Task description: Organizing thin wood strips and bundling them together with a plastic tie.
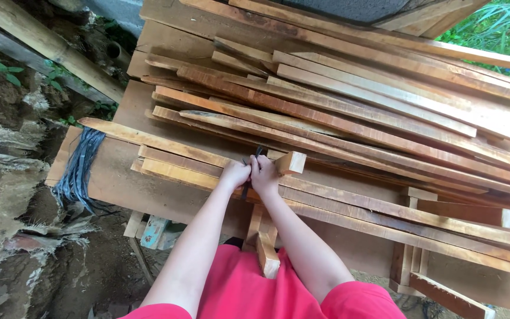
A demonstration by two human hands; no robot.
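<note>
Left hand point(235, 174) and right hand point(264, 175) both pinch a dark thin plastic strap point(255, 155) over long reddish-brown wooden slats point(349, 201); short pale wooden block point(291, 162) just beside.

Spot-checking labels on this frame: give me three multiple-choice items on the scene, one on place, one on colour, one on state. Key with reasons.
1. Where does the bundle of dark straps hang?
A. over the left end of the wooden table
B. from the far right planks
C. across the person's lap

2. What colour is the person's clothing?
A. blue
B. red-pink
C. white

3. How are the two hands placed?
A. far apart at either end of the stack
B. resting in the lap
C. close together, gripping a thin dark strap at the front slats

Key: 1 A, the straps drape off the table's left end. 2 B, the garment at the bottom of the view is bright red-pink. 3 C, the left hand and right hand touch side by side, closed on the dark strap.
</note>
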